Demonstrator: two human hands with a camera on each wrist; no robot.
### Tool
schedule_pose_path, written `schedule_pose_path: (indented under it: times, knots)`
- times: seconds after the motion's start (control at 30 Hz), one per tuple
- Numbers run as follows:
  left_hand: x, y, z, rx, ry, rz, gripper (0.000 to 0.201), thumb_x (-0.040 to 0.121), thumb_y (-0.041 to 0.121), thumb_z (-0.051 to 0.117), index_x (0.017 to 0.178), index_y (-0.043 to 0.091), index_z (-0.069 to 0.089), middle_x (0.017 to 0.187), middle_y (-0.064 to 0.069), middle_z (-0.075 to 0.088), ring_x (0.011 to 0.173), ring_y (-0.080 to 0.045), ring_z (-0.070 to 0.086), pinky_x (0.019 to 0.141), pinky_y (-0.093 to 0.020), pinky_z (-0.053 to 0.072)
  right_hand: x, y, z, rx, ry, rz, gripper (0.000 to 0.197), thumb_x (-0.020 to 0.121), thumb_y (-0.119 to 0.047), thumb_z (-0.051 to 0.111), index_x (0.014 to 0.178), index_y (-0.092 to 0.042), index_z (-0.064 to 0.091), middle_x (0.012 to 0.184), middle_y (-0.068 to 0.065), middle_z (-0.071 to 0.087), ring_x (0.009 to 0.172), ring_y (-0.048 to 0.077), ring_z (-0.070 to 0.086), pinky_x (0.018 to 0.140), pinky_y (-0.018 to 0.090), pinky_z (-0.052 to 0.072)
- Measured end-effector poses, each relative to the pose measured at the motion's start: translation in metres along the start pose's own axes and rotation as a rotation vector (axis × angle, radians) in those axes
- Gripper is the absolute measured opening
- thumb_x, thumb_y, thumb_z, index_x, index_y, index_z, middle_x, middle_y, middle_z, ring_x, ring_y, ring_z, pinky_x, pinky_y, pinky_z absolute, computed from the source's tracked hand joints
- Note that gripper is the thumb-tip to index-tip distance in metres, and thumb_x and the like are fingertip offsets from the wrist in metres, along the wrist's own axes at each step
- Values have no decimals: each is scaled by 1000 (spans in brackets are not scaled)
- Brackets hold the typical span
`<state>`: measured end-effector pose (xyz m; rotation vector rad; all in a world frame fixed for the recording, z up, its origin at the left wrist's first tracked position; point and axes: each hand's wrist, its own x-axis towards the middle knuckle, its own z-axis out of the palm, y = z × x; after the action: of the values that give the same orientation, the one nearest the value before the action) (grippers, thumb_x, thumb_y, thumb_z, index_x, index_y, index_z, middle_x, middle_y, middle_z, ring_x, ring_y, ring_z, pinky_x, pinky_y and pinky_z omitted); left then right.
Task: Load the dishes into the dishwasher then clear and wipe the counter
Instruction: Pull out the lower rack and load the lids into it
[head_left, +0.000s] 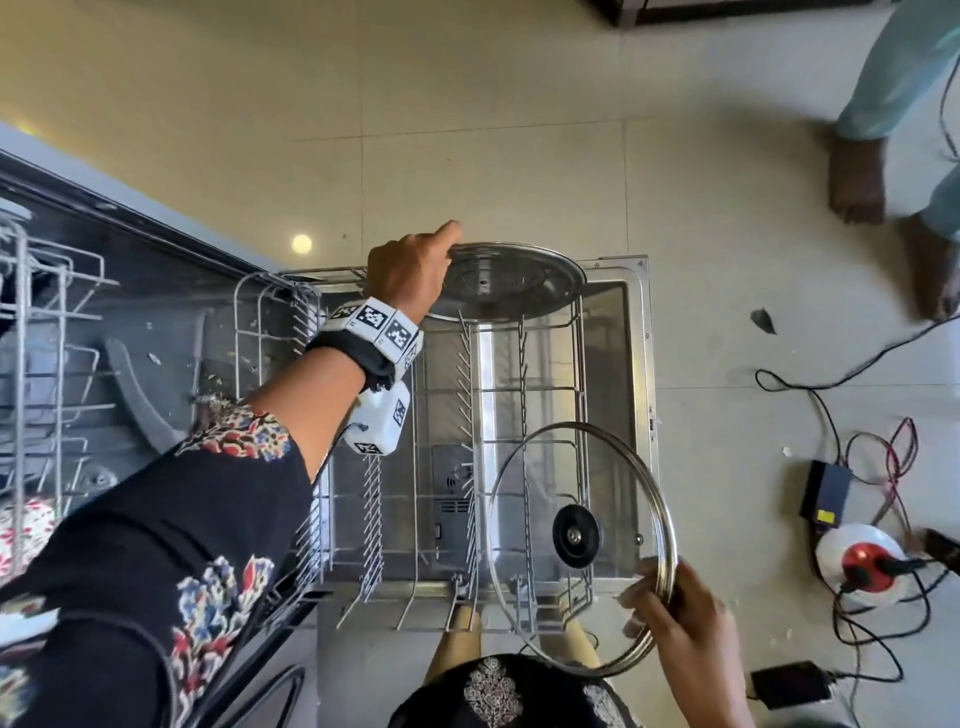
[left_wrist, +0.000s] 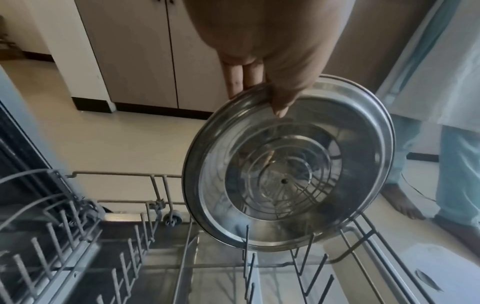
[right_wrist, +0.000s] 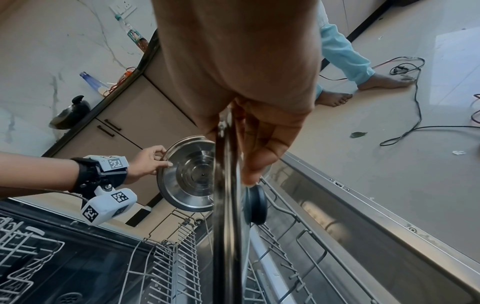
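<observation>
The step in hand looks like standing two lids in the pulled-out lower rack (head_left: 582, 374) of the dishwasher. The left hand (head_left: 408, 270) pinches the rim of a steel lid (head_left: 511, 280), thumb on the inner face and fingers behind, and holds it on edge at the far end of the rack, its lower rim down among the far prongs (left_wrist: 246, 238); whether it already bears on the wires cannot be told. To do this well, I judge the lid should be guided so that its rim drops between two neighbouring prongs, leaning slightly with the hollow side facing into the rack, and the pinch loosened only once the lid rests without rocking. The right hand (head_left: 680, 618) grips a glass lid (head_left: 582, 545) with a steel rim and a black knob (head_left: 575, 535), fingers curled round the rim, holding it above the near end of the rack, well apart from the steel lid. It should wait there and then take a slot nearer the person, so that the two lids do not knock together. As for writing, no brand or label can be read on either lid or on the rack; the white blocks on the wrist strap (head_left: 374, 325) carry only black-and-white square code patterns, no words.
</observation>
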<state>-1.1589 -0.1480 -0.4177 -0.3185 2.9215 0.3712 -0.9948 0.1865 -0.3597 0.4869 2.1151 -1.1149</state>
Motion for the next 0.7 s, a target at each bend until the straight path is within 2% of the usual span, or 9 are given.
schedule_pose_path:
  times: [0.13,0.2,0.27,0.4,0.53,0.6,0.7]
  knots:
    - [-9,-6,-25,-32,234,-9,19,92,15,52,108,6,58,85,-14,69,74,-33,64,59,-29,35,0,1,-2,-6,4,-27,23,77,7,62,73,-16,58,57,4,67,50,19,63,57,32,49]
    - [-9,-11,-37,-31,268,-19,19,92,16,52,108,8,57,88,-13,69,77,-34,63,60,-30,34,-1,3,-1,-4,-3,-26,24,77,7,61,74,-17,59,59,4,68,50,19,63,54,29,49]
    - [-7,-15,-42,-11,280,5,18,91,16,51,106,8,56,84,-14,68,74,-35,62,59,-31,33,0,5,0,-7,-8,-28,25,78,7,60,75,-18,59,59,4,68,48,16,63,50,23,49]
    - [-4,-17,-33,35,212,60,16,90,17,52,103,8,55,76,-15,66,67,-36,60,56,-31,33,1,8,2,-19,-23,-26,21,78,7,60,73,-13,57,59,1,68,47,14,62,49,22,48]
    - [-4,-15,-9,6,164,77,10,87,11,53,96,7,56,66,-14,63,57,-34,58,50,-31,37,3,13,5,-19,-37,-31,23,78,9,59,73,-12,56,60,2,68,44,13,60,48,20,49]
    - [-2,-13,3,-8,76,59,13,89,10,51,101,8,55,73,-15,66,64,-36,60,56,-37,46,3,14,6,-21,-34,-37,22,78,10,59,74,-12,57,60,4,68,45,14,61,49,22,50]
    - [5,-9,17,-41,-12,26,17,91,12,51,108,10,52,87,-15,68,77,-36,62,63,-36,44,5,13,6,-15,-18,-68,28,77,10,60,77,-19,61,58,9,65,47,17,62,48,21,49]
